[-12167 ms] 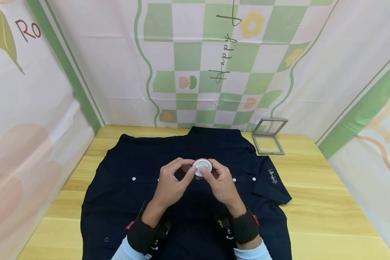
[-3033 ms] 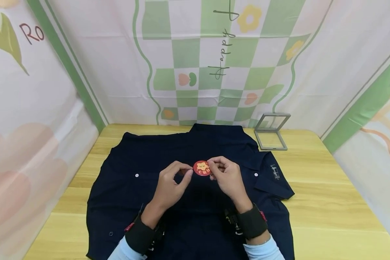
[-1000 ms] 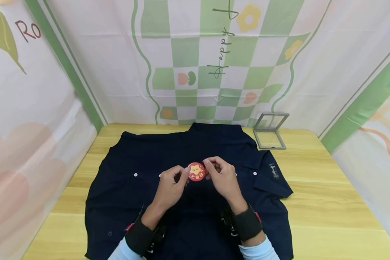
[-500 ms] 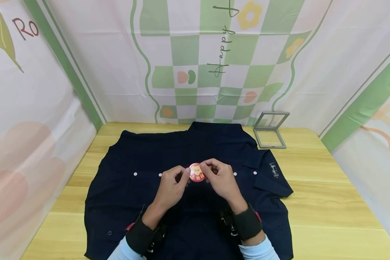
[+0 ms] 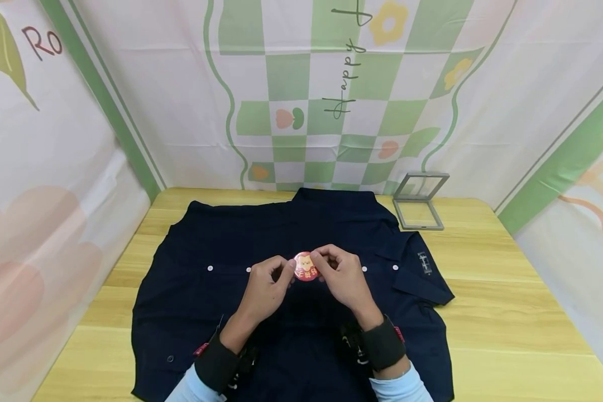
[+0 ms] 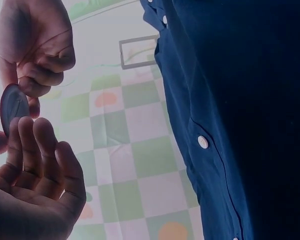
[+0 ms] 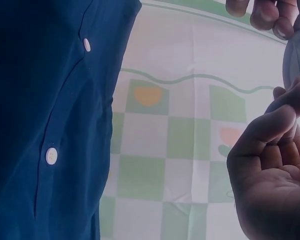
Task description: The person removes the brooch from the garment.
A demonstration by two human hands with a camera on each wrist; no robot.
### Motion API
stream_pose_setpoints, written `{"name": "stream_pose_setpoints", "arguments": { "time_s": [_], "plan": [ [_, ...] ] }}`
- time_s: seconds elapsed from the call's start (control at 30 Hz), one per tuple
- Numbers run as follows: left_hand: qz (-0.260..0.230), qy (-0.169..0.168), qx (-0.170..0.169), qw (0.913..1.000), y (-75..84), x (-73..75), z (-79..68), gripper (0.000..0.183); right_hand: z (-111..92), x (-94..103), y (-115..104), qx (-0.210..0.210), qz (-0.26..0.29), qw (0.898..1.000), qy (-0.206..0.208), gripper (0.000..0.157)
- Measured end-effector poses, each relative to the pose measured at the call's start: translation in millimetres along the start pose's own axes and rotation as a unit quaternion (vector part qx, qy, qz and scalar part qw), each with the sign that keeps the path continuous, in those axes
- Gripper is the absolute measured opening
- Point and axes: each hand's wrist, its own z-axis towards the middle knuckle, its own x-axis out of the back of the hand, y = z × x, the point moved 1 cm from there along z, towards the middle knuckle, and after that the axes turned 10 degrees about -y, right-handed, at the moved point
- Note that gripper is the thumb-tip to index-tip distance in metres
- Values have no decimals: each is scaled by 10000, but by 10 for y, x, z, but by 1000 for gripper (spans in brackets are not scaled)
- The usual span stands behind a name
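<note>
A round red pin badge (image 5: 304,271) with a yellow star figure and yellow characters is held up over the dark navy shirt (image 5: 231,234), printed face toward the head camera. My left hand (image 5: 264,287) pinches its left edge between thumb and fingers. On the opposite edge my right hand (image 5: 345,280) pinches it too, the thumb lying over part of the print. From below, the left wrist view shows the pale back of the badge (image 6: 16,106) with a thin pin line. Only part of the badge (image 7: 295,57) shows at the right wrist view's edge.
The shirt lies spread on a wooden table (image 5: 502,312), collar at the far side, white buttons across it. A grey hinged clear frame case (image 5: 418,202) stands open at the back right. Patterned cloth (image 5: 286,84) hangs behind the table and along the sides.
Twelve seconds ago the badge's white back faced up; it has since been turned to its red face. Three seconds ago my left fingers were at its edge, less closed; lately the hands barely move.
</note>
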Motion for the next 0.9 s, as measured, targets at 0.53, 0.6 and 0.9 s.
{"name": "stream_pose_setpoints", "arguments": {
  "time_s": [0.53,0.6,0.9],
  "plan": [
    [80,-62,200,9997,-13,-70,10,28,-26,79,34,-51,-56,9993,362,18],
    [36,-63,125,9999,-23,-78,-7,28,-30,83,41,-66,-62,9992,393,18],
    [38,-94,19,9999,39,-68,-49,27,-30,103,59,-145,-71,9987,491,21]
  ]
}}
